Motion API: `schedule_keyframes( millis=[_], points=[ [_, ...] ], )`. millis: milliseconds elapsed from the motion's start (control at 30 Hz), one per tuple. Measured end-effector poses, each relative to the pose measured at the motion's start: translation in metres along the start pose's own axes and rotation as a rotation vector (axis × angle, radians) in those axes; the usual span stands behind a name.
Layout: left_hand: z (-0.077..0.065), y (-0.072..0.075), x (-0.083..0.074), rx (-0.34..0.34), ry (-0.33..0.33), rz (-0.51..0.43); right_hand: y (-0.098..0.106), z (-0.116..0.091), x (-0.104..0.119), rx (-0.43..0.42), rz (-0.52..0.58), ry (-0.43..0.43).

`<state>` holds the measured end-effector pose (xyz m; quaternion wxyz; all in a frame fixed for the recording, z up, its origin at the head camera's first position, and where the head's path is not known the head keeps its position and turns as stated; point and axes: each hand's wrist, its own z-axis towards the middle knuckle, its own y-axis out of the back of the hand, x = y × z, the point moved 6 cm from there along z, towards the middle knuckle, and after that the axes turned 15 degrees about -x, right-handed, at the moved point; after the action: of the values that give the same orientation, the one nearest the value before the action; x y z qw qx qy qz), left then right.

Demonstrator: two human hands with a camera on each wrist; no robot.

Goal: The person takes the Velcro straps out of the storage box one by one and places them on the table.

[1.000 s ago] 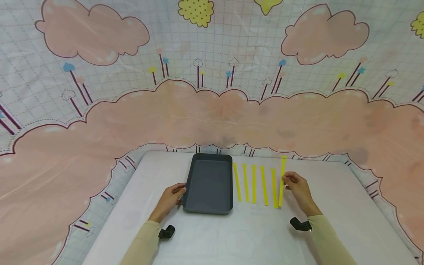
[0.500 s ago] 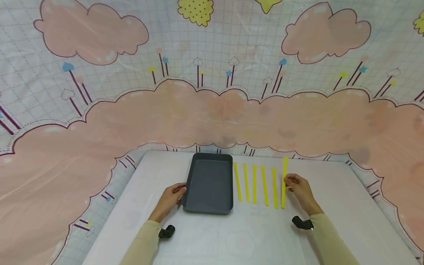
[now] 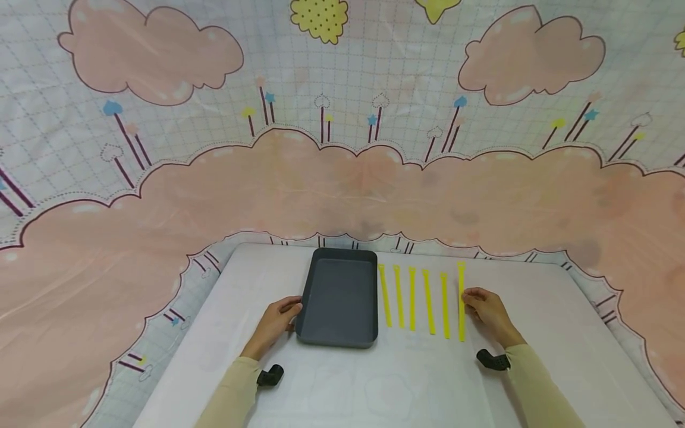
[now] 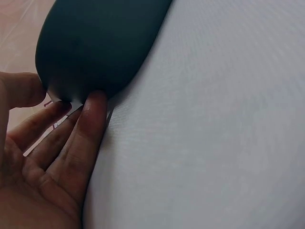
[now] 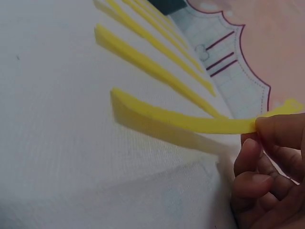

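Observation:
A dark grey rectangular baking tray (image 3: 342, 300) lies on the white table. My left hand (image 3: 275, 321) holds its left side, thumb (image 4: 24, 89) at the upper edge and fingertips against the lower part of the outer wall. To the tray's right, several thin yellow strips (image 3: 412, 297) lie in a row, roughly parallel. My right hand (image 3: 489, 312) pinches one more yellow strip (image 5: 190, 123) between thumb and forefinger, at the row's right end. That strip bends slightly, its near end over its own shadow on the table; the far end is a little wider.
The white table (image 3: 374, 392) ends at the back against a hanging cloth (image 3: 342, 190) printed with clouds. Black wrist devices sit at both sleeves, the left one (image 3: 270, 375) and the right one (image 3: 492, 359).
My right hand has moved the pinched strip slightly right and toward me, away from the neighbouring strip, and it now stands straighter in line with the row. My left hand and the tray stay put.

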<state>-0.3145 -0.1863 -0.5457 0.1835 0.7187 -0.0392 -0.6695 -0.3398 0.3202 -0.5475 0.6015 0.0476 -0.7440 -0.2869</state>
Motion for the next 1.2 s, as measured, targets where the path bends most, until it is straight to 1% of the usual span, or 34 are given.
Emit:
schedule_keyframes(
  millis=[133,267,300,567,800,1033,1200],
  points=[
    [0.0003,-0.0002,0.0009,-0.003,-0.002,-0.003,-0.0006,0.0031,-0.0043,0.002,-0.027,-0.029],
    [-0.0005,0.0001,0.0017,-0.004,0.007,-0.004,-0.0019,0.0053,-0.0073,0.008,-0.034,-0.037],
    [-0.0009,0.0003,0.0013,-0.002,-0.001,0.0,-0.0023,0.0056,-0.0076,0.008,-0.034,-0.039],
    [-0.0004,0.0023,0.0023,-0.004,-0.001,-0.004,-0.0055,0.0062,-0.0065,-0.019,-0.07,-0.009],
    [-0.0019,0.0031,0.0002,0.008,-0.009,-0.002,-0.0057,0.005,-0.0018,-0.045,-0.09,0.018],
    [0.0,0.0031,0.0004,0.003,0.003,-0.009,-0.0053,0.0044,-0.0023,-0.053,-0.076,0.002],
    [0.0052,0.0,0.0026,0.006,0.008,-0.006,-0.0027,0.0067,-0.0035,-0.057,-0.051,0.024]
  ],
)
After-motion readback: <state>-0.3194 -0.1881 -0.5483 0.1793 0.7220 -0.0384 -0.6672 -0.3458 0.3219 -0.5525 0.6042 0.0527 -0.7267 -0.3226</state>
